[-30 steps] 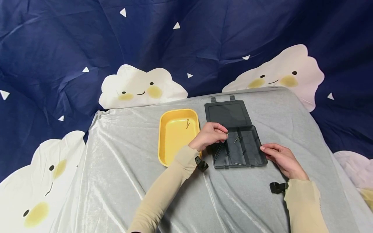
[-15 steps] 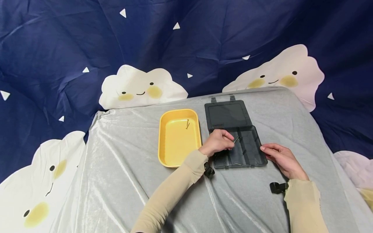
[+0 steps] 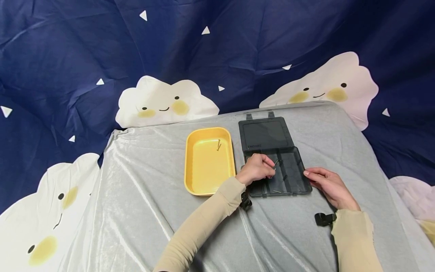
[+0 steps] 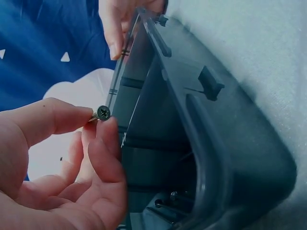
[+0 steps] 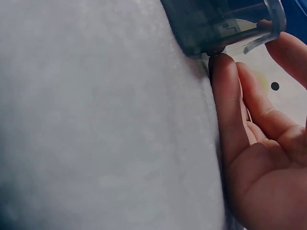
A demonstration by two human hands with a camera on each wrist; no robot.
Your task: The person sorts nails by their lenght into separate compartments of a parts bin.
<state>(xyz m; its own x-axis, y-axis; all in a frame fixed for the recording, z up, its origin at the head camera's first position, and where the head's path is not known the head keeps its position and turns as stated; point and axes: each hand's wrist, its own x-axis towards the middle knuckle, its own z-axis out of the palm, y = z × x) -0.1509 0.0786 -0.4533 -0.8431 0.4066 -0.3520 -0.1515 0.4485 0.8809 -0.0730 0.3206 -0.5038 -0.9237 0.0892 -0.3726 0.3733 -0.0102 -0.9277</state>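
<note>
Head view: over the last second the left hand [image 3: 257, 169] has shifted rightward, from about the left divider of the smoky-black translucent plastic box [image 3: 299, 190] to over its middle compartment, so the work now seems centred there. The lid [image 3: 266, 133] lies open toward the far edge of the velvety, grey-draped desk [image 3: 142, 166]; left of it, a smooth, round-cornered yellow tray [image 3: 207, 170] holds slim screws [image 3: 219, 145] near its far right corner.

Left wrist view: fingers pinch a brassy, cross-slotted metal screw [image 4: 103, 113].

Right wrist view: the right hand [image 5: 268, 153] pinches the box's edge.
</note>
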